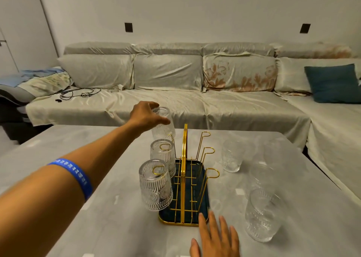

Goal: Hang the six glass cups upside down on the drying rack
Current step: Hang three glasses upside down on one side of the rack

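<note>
Left hand: my left hand (148, 114) reaches far over the table, fingers wrapped round the base of the far cup (163, 124), grasping it upside down and tilted over the far left peg.
Right hand: my right hand (215, 237) lies flat and spread on the table (97, 208), holding nothing, index fingertip at the rack's near right corner.
Rack: the drying rack (184, 178) is thin gold wire, with a tall arched handle in the middle and slanted pegs ending in loops, standing on a dark blue tray with a gold rim.
Hung cups: the middle cup (163, 157) and the near cup (155, 186) sit mouth-down on the left pegs, the gold loops showing through their thick bases.
Glass: clear pressed glass, ribbed vertically, with a round sunburst motif low on the near cup.
Right pegs: three bare loops (212, 173).
Waiting cups: three upright cups stand on the table right of the rack, a small far one (231, 156), a blurred middle one (261, 178) and a near one (262, 215); whether the last two touch I cannot tell.
Wristband: a blue printed band (75, 176) on my left forearm.
Surface: matte grey with pale patches.
Beyond: a long sofa (175, 100) in creased pale covers, with a teal cushion (332, 83) far right and black cables (78, 93) far left.
</note>
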Motion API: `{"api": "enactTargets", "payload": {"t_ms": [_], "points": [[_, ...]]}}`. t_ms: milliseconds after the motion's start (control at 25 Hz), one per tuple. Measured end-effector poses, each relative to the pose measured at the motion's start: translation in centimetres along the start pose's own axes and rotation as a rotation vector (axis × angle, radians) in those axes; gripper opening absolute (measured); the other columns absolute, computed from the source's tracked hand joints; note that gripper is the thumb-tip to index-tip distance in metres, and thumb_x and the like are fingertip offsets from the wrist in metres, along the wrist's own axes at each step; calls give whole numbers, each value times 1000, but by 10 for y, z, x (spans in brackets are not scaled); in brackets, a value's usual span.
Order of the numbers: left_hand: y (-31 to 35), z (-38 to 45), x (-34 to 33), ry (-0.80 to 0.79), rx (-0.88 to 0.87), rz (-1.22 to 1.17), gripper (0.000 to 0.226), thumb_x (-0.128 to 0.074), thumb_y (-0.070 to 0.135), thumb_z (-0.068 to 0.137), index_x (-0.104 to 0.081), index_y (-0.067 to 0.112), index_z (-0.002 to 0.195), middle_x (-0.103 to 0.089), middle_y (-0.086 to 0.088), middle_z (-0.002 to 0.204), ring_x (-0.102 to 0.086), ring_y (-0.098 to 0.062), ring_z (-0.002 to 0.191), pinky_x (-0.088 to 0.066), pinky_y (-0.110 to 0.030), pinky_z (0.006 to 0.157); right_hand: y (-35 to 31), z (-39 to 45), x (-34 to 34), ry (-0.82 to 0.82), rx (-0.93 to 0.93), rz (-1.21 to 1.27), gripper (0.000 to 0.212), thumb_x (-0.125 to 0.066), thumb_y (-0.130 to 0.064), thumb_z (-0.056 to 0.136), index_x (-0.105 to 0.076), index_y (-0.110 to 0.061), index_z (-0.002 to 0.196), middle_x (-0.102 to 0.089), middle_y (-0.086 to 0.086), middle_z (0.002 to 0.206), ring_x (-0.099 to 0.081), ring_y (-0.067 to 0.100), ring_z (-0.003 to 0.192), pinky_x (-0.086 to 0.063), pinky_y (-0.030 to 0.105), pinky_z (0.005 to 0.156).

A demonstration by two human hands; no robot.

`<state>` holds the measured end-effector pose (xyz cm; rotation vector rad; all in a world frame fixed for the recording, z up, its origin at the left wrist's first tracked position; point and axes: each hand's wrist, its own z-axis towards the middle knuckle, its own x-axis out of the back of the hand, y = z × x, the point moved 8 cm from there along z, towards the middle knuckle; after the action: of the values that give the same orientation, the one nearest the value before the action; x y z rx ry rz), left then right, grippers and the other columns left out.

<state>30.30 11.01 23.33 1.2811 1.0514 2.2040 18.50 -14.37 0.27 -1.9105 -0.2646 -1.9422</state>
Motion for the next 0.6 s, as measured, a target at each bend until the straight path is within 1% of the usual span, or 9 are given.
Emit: {"api": "enactTargets", "payload": {"t_ms": [40, 80, 120, 240, 320, 400, 440, 480, 600], "points": [[-3, 0, -3, -1, 3, -5, 82, -90, 25, 57, -56, 10, 129, -62, -13, 129, -59, -24, 112, -51, -40, 95, 1, -2, 0, 10, -2, -25, 88, 4, -57, 92, -74, -18, 101, -74, 17, 96, -70, 44, 80, -35, 63, 98], [-4, 1, -7, -3, 5, -14, 79, -90, 24, 57, -58, 12, 127, -62, -12, 128, -59, -22, 109, -52, -37, 92, 1, -4, -1, 20, -3, -26, 87, 4, -57, 92, -72, -17, 104, -73, 17, 97, -69, 44, 81, -16, 56, 111], [-5, 2, -10, -5, 7, -16, 75, -90, 23, 57, -61, 15, 125, -63, -11, 127, -59, -19, 105, -52, -32, 87, 1, -5, 0, 22, -7, -7, 88, 4, -57, 92, -73, -15, 103, -73, 17, 97, -69, 45, 82, 1, 46, 114], [-5, 4, -23, -11, 37, 23, 63, -89, 21, 59, -66, 21, 118, -66, -9, 124, -55, -14, 94, -47, -25, 73, 2, -6, 8, 38, -29, 27, 92, 5, -57, 92, -76, -14, 95, -73, 18, 97, -69, 45, 82, 13, 36, 111], [-8, 4, -34, -44, 68, 47, 57, -88, 17, 61, -68, 22, 115, -66, -8, 123, -56, -14, 88, -44, -20, 64, 4, -5, 7, 16, -30, 10, 92, 5, -56, 92, -77, -15, 94, -73, 17, 97, -69, 44, 82, 10, 39, 113], [-16, 3, -43, -82, 90, 69, 53, -86, 14, 63, -69, 24, 112, -66, -6, 125, -57, -15, 89, -45, -23, 66, 6, -5, 2, -9, -38, -12, 91, 5, -55, 92, -76, -16, 94, -74, 17, 96, -69, 44, 82, -17, 56, 111], [-19, 2, -47, -93, 100, 78, 52, -86, 13, 63, -70, 25, 111, -65, -5, 126, -58, -17, 93, -46, -26, 70, 7, -5, 2, -7, -50, -11, 90, 6, -54, 93, -77, -17, 93, -74, 17, 95, -70, 43, 80, -37, 63, 96], [-23, 1, -49, -98, 111, 82, 52, -86, 13, 63, -70, 26, 110, -65, -5, 127, -59, -19, 99, -46, -29, 74, 8, -5, 3, -7, -49, -5, 90, 6, -54, 93, -77, -17, 92, -74, 17, 93, -70, 43, 79, -48, 63, 81], [-30, -1, -55, -114, 142, 83, 51, -86, 10, 62, -71, 26, 108, -64, -6, 128, -59, -19, 95, -51, -35, 83, 10, -4, 1, -32, -50, -11, 90, 5, -53, 93, -77, -17, 92, -74, 17, 93, -70, 43, 79, -52, 60, 72]]}}
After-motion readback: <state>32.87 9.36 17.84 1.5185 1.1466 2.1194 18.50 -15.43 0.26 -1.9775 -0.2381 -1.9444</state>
